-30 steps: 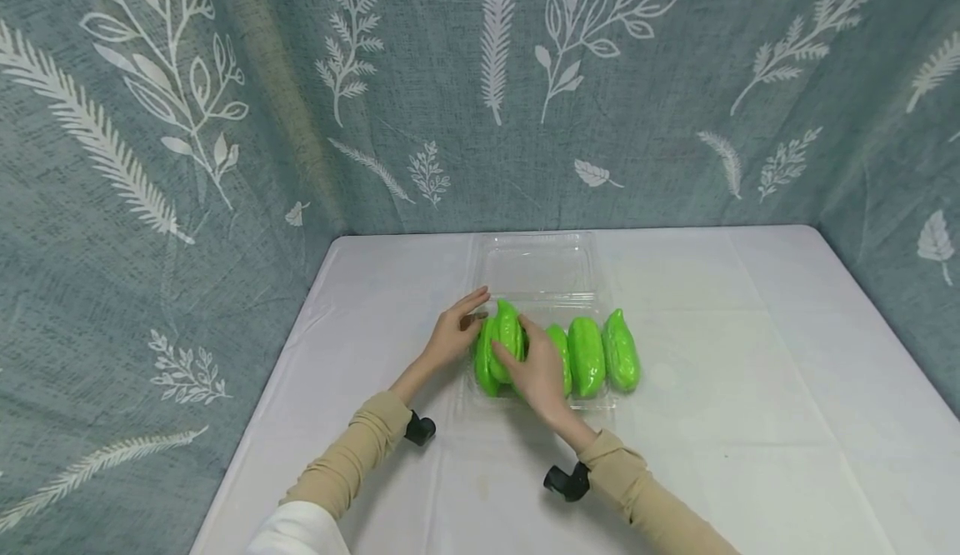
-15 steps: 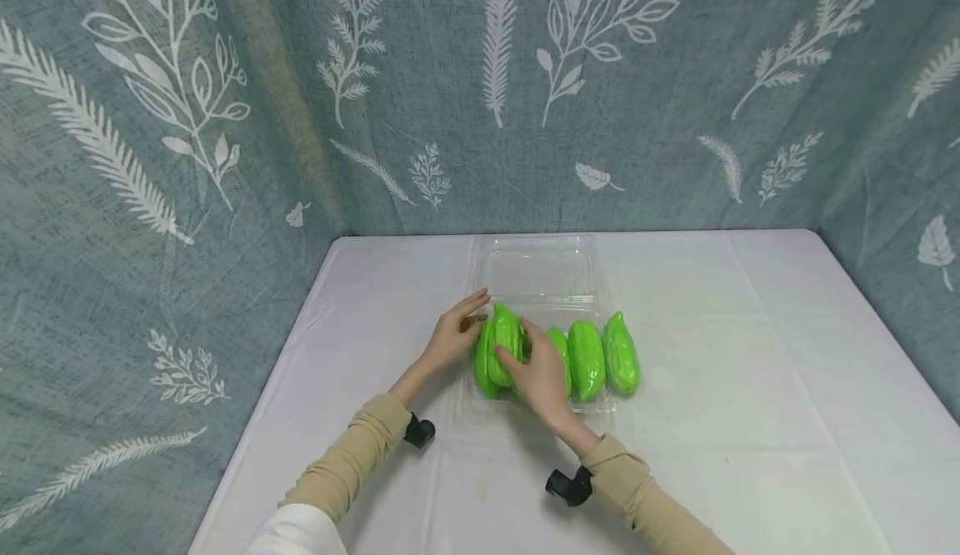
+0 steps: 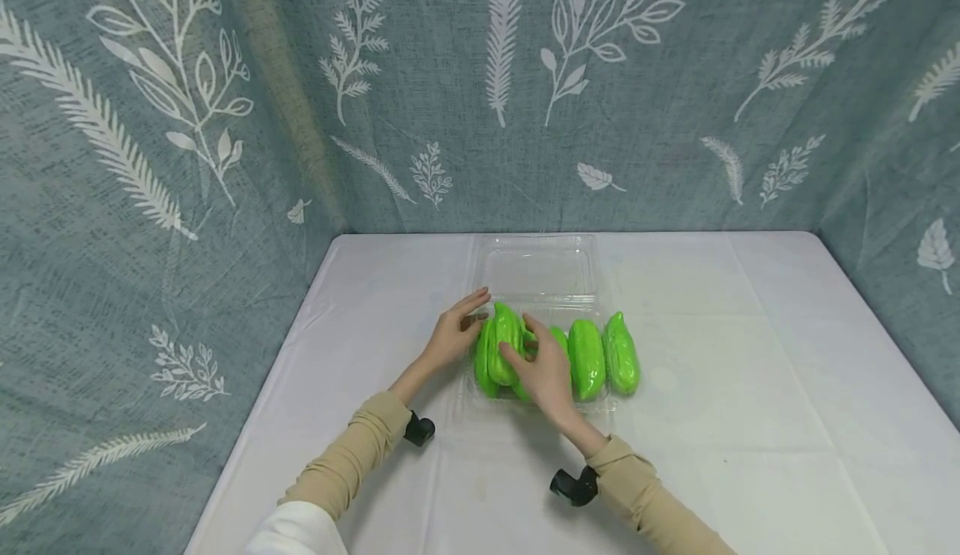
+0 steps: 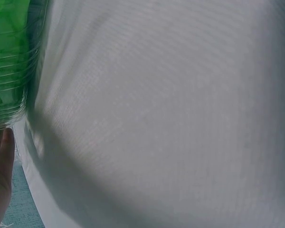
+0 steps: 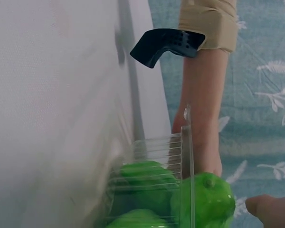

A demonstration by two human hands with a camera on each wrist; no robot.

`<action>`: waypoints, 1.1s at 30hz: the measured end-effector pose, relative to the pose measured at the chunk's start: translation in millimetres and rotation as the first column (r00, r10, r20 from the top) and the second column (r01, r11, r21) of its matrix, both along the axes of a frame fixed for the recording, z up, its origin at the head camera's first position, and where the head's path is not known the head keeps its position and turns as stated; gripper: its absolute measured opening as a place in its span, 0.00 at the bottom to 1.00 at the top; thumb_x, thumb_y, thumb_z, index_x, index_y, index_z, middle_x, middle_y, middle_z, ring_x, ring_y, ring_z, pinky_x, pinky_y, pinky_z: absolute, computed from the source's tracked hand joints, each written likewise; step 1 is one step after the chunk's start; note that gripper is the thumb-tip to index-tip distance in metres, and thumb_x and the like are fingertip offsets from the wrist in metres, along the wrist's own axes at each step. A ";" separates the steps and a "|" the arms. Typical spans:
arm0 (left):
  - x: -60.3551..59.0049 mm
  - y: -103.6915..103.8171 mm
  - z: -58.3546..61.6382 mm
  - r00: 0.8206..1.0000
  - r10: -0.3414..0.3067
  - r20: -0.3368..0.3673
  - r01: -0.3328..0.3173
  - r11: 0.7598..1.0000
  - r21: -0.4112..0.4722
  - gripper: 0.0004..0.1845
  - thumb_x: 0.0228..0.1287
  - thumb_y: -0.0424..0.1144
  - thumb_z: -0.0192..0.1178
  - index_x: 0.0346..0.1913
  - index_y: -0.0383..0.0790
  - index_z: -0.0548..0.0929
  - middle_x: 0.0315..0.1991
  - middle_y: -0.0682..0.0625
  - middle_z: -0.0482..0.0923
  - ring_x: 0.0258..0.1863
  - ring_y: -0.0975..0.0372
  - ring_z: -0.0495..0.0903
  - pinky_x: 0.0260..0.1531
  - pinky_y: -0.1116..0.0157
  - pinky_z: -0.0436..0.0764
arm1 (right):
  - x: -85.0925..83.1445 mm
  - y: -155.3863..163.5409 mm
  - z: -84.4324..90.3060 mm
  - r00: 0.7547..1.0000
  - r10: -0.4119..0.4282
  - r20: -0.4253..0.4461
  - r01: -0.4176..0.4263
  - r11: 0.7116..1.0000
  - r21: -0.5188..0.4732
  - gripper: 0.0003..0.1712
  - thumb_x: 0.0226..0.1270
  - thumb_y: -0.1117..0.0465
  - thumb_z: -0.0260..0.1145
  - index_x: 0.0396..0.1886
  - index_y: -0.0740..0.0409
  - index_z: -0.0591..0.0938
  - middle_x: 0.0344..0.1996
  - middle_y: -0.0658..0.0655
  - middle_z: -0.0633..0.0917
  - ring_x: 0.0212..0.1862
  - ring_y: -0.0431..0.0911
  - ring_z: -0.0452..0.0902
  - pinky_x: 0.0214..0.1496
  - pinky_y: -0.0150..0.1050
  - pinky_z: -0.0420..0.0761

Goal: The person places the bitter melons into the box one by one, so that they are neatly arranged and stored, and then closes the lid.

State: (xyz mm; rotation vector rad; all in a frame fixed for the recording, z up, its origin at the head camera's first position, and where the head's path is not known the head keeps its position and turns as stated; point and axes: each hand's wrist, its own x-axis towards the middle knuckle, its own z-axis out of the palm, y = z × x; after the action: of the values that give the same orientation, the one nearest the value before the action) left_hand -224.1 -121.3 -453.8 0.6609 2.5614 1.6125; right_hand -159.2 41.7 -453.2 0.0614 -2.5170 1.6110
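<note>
A clear plastic hinged box (image 3: 600, 407) stands with several bright green, ridged, gourd-like pieces in it. One such gourd (image 3: 505, 334) lies on top of others at the left, its pointed tip toward the back. My left hand (image 3: 452, 337) rests at the box's left side with fingers extended; in the left wrist view, fingertips (image 4: 7, 142) meet the box edge. Just right of the upper gourd is my right hand (image 3: 547, 372), fingers and thumb spread and loosely bent. In the right wrist view its thumb (image 5: 270, 209) is apart from the nearest gourd (image 5: 206, 199).
The box's lid (image 3: 536, 265) is folded back flat on the white tablecloth (image 3: 712, 355). One gourd (image 3: 621, 355) lies at the box's right edge; whether it touches the box I cannot tell. Patterned curtains (image 3: 450, 80) surround the table. A black camera (image 3: 575, 486) sits on the right wrist.
The upper gourd has tilted slightly left and settled. My right hand has drawn a little to the right, away from it. The left hand has stayed in place.
</note>
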 end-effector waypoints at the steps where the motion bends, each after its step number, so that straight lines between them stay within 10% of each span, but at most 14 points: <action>1: 0.1 0.1 0.3 1.000 0.000 0.003 0.000 1.000 0.000 0.23 0.63 0.18 0.46 0.63 0.20 0.66 0.69 0.31 0.58 0.60 0.37 0.70 0.64 0.49 0.71 | 0.1 0.6 0.5 1.000 0.002 0.001 -0.002 1.000 -0.003 0.35 0.61 0.57 0.67 0.65 0.67 0.69 0.59 0.69 0.75 0.51 0.61 0.80 0.48 0.46 0.86; 7: -0.6 0.4 0.8 1.000 0.001 -0.001 -0.001 1.000 -0.007 0.24 0.63 0.18 0.46 0.63 0.20 0.66 0.69 0.30 0.58 0.61 0.38 0.70 0.64 0.50 0.72 | 1.5 5.4 5.9 1.000 0.028 0.001 -0.028 1.000 -0.005 0.35 0.63 0.56 0.66 0.66 0.66 0.68 0.61 0.68 0.74 0.52 0.61 0.79 0.49 0.46 0.86; 17: -23.0 -4.1 -37.3 0.999 0.022 -0.041 -0.022 1.000 0.010 0.25 0.63 0.19 0.48 0.64 0.25 0.68 0.70 0.36 0.60 0.59 0.42 0.74 0.62 0.54 0.75 | -0.7 13.1 7.8 0.999 0.043 -0.013 -0.044 0.998 -0.040 0.35 0.62 0.58 0.66 0.66 0.67 0.67 0.61 0.69 0.74 0.54 0.63 0.78 0.53 0.48 0.84; 29: -5.6 -0.8 -9.8 1.000 0.004 -0.004 -0.004 0.999 0.033 0.24 0.61 0.17 0.46 0.63 0.20 0.66 0.69 0.31 0.59 0.59 0.37 0.72 0.64 0.49 0.72 | -0.2 25.8 14.3 0.995 0.100 0.015 -0.099 0.992 -0.076 0.36 0.64 0.57 0.65 0.68 0.65 0.65 0.65 0.68 0.70 0.59 0.63 0.74 0.61 0.52 0.78; 33: -9.4 -1.7 -19.4 1.000 0.022 -0.009 -0.022 1.000 0.007 0.25 0.62 0.18 0.46 0.64 0.22 0.67 0.70 0.33 0.59 0.59 0.40 0.73 0.64 0.51 0.73 | 0.0 32.0 16.0 0.994 0.105 0.015 -0.104 0.993 -0.060 0.36 0.65 0.57 0.64 0.69 0.64 0.64 0.65 0.68 0.70 0.60 0.64 0.73 0.62 0.53 0.78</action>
State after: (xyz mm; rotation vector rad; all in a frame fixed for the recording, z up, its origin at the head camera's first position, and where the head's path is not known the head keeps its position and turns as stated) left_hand -233.4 -122.9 -473.2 0.6444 2.5803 1.6291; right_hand -159.3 73.8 -437.2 0.1748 -2.5171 1.7310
